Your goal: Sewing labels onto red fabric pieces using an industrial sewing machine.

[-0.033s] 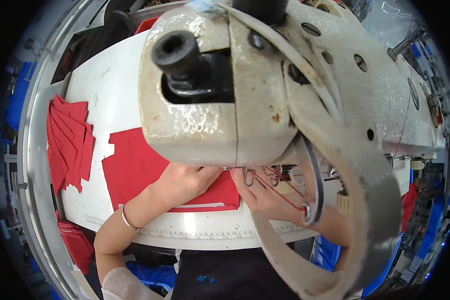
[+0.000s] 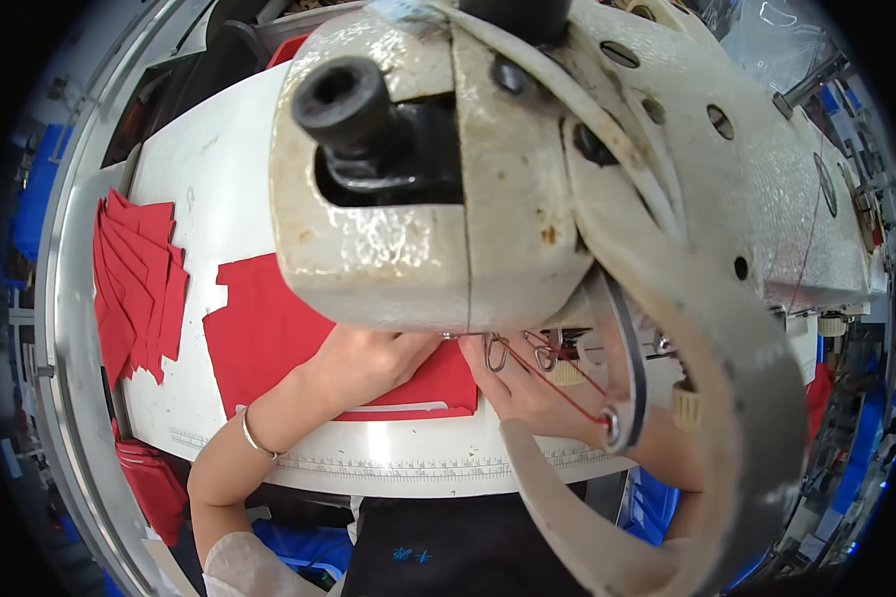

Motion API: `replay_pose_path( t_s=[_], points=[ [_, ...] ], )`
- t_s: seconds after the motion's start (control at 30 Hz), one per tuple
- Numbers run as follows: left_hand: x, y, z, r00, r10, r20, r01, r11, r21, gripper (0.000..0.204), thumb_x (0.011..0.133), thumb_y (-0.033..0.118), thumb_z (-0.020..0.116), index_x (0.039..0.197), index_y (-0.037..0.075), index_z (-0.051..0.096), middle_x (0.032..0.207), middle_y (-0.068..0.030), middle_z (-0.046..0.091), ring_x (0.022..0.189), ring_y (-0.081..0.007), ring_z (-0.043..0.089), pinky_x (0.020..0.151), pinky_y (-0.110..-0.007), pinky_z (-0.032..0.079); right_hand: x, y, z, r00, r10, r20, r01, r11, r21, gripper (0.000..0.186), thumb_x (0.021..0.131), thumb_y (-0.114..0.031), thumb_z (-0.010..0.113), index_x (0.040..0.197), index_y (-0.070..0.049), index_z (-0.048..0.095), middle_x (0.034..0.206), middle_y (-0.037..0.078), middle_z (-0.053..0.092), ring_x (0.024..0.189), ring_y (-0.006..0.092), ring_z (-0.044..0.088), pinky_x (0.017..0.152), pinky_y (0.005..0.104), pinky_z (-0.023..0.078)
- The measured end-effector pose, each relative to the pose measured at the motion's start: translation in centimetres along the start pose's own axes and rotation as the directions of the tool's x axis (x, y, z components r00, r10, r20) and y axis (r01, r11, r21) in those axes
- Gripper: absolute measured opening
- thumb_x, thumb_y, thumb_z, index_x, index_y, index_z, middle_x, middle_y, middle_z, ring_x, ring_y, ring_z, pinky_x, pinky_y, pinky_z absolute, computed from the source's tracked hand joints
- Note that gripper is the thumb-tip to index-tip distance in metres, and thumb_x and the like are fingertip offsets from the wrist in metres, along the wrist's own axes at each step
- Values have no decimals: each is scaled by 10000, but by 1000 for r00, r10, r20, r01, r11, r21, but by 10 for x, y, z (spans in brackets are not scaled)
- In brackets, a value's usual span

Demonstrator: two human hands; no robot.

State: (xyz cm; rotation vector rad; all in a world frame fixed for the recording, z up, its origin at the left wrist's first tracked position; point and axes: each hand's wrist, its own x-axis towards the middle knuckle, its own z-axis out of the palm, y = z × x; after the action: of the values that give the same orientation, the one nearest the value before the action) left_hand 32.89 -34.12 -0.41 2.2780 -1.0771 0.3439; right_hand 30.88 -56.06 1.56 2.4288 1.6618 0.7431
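A red fabric piece (image 2: 259,323) lies flat on the white sewing table (image 2: 209,159), its right part running under the head of a sewing machine (image 2: 378,269). My left hand (image 2: 373,366) rests on this fabric with curled fingers, closed on it near the machine head. A pale strip (image 2: 403,409) shows along the fabric's near edge. At the fabric's right edge lies my right hand (image 2: 533,398), thumb side stretched forward. Red threads, wire loops and a curved guard (image 2: 757,398) cover part of it. The machine head hides the fingertips of both hands and the needle area.
Fanned red fabric pieces (image 2: 139,284) lie at the table's left edge, and more red fabric (image 2: 154,488) hangs below them. A printed ruler scale (image 2: 408,466) follows the near edge. Blue bins (image 2: 304,542) stand under the table. The machine arm (image 2: 727,159) fills the upper right.
The machine head appears very slightly farther left in the view. My hands and the red fabric show no visible movement.
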Motion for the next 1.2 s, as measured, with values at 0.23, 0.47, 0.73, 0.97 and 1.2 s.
replay_pose_path(
  t_s=[0.23, 0.47, 0.73, 0.97, 1.2],
  points=[
    [-5, -10, 11, 998, 16, -62, -18, 1000, -22, 187, 739, 27, 682, 925, 15, 677, 920, -137, 644, 820, -304, 623, 732, -399, 511, 1, 3, -5, 987, -27, 159, 36, 998, -58, 372, 751, -115, 550, 1071, 67, 597, 980, 165, 625, 909, 268, 619, 799, 365, 515],
    [2, -1, -5, 998, -16, 57, 15, 1000, 27, 174, 737, 22, 679, 911, 21, 672, 906, -135, 639, 814, -304, 621, 727, -399, 510, 2, 5, 7, 992, -123, 35, 126, 988, -89, 337, 713, -93, 577, 1020, 35, 628, 955, 131, 616, 840, 234, 611, 724, 315, 520],
    [7, -6, -3, 991, -92, 101, 98, 993, -60, 160, 727, -2, 669, 884, 27, 660, 864, -143, 624, 763, -316, 610, 711, -407, 502, -5, -4, 12, 979, 171, -114, -142, 964, 224, 360, 698, -79, 590, 1047, -5, 640, 994, 103, 603, 895, 215, 604, 749, 318, 501],
    [5, 36, -30, 925, -304, 226, 360, 894, -267, 176, 742, 102, 751, 834, 27, 622, 937, -50, 562, 941, -246, 496, 758, -324, 466, -14, -10, 25, 928, 363, -87, -238, 755, 610, 309, 661, -102, 649, 968, -74, 673, 957, 67, 640, 876, 221, 609, 755, 348, 492],
    [-6, 49, -29, 793, -510, 333, 600, 561, -571, 138, 763, 23, 729, 838, 27, 614, 944, -54, 552, 834, -196, 532, 698, -285, 481, -6, -9, 21, 882, 436, -181, -194, 685, 702, 249, 665, -52, 738, 907, -97, 698, 937, 67, 656, 841, 225, 633, 662, 328, 523]
  ],
)
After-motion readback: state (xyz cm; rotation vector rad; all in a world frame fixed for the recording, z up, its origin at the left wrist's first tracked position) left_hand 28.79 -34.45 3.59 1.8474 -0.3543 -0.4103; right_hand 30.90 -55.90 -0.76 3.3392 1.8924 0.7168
